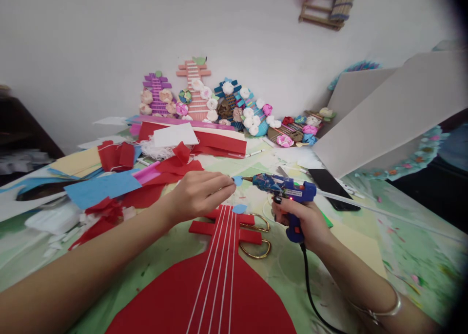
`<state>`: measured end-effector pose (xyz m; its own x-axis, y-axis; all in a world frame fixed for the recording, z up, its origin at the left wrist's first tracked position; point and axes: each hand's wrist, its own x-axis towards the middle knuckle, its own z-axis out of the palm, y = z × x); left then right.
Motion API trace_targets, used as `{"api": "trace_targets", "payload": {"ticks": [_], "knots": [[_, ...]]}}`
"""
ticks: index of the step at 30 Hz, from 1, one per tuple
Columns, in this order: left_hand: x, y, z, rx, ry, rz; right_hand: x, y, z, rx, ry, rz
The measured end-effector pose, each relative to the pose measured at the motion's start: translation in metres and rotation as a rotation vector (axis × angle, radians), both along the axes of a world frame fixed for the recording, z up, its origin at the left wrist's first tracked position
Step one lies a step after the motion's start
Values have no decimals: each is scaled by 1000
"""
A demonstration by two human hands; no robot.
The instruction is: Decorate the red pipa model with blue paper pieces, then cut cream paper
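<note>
My left hand [199,193] pinches a small blue paper piece [237,180] and holds it up to the nozzle of a blue hot glue gun [283,186]. My right hand [305,219] grips the gun's handle, a finger on the trigger, and its black cord [309,290] trails toward me. Below both hands lies a red paper guitar shape [215,285] with white strings running up its neck. A second small blue piece [240,209] rests at the top of the neck. Gold-handled scissors [258,236] lie partly under the red neck bars.
Red, blue and pink paper scraps [120,183] pile up at the left. Finished paper guitars with flowers [204,100] lean on the wall at the back. A black phone [331,187] and white boards [387,109] sit to the right.
</note>
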<state>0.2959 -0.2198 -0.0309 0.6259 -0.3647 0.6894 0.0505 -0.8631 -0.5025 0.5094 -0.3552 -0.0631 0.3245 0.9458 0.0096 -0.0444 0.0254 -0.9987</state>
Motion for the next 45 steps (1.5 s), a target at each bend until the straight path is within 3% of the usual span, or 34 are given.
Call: {"api": "trace_targets", "payload": {"ticks": [9,17,23,29,45], "knots": [[0,2,-1,5,-29,-16,-1,-2,2,-7,-7,68],[-1,0,-1,-18,-31,-15,1,-1,2,-14,-6,-5],[0,-2,1,59,-34,-20,1,-1,3,48,13,-5],[3,-4,-1,46,-6,-66,2,-2,0,-38,-45,11],[3,-5,-2,114,-23,-38,2,-1,1,-27,-54,-43]]}}
